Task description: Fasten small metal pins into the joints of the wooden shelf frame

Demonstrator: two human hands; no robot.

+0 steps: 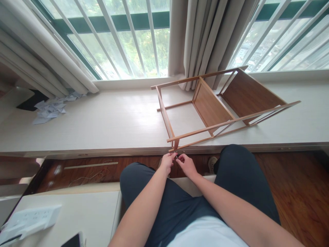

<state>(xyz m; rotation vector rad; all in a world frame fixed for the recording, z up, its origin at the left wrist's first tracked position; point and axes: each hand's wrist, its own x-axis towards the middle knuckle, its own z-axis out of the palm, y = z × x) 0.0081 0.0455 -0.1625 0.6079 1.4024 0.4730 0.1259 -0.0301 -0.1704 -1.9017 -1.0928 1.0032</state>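
The wooden frame [214, 103] lies on the ledge [110, 118], corner at its edge. The right hand [187, 166] pinches a thin rod [176, 157]; the left hand's [168, 163] grip, I cannot tell. Weak pinching could drop it.

- Daylight comes in from the left window [144, 41] and the right window [295, 51], both bright and washed out, their outdoor scenery hazy.
- The pale ledge [115, 116] catches a soft white sheen below the left window.
- Curtain folds [200, 37] show gentle grey shading.
- The ledge's front face and the brown floor [303, 185] are much dimmer; small highlights gleam on the floor at left.
- A wide-angle lens stretches the edges, where window bars fan outward.
- The wooden frame [213, 106] reads fairly clearly.
- Fine detail is soft around the left hand [168, 161] and right hand [187, 165]; the thin metal piece [176, 157] between them is barely legible.
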